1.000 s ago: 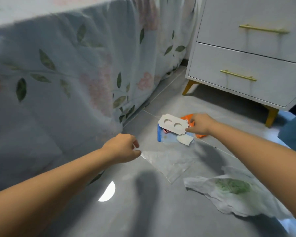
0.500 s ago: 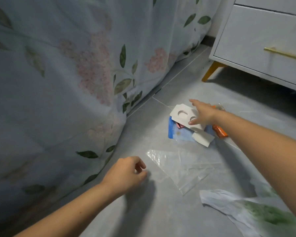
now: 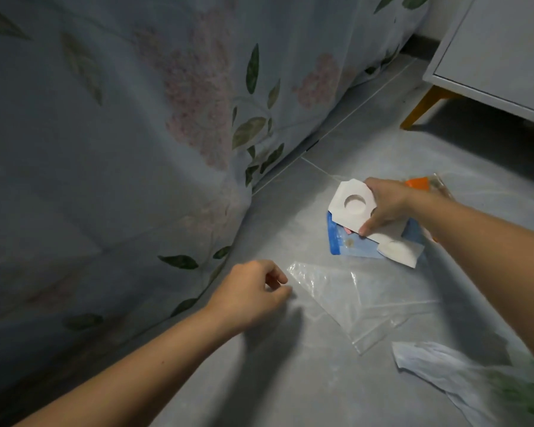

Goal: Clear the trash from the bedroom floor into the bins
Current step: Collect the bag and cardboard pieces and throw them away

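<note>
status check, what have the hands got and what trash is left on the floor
Right hand gripping white card. Left hand loosely curled, empty, at clear bag corner. Blue packet, orange wrapper on floor. No bin visible.

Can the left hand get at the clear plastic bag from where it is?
Probably yes. The left hand is curled right beside the clear plastic bag's near corner on the floor, with nothing lying between them.

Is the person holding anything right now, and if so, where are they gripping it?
The right hand pinches the white card with the round hole by its right edge. The left hand holds nothing; it hovers curled beside the clear plastic bag.
</note>
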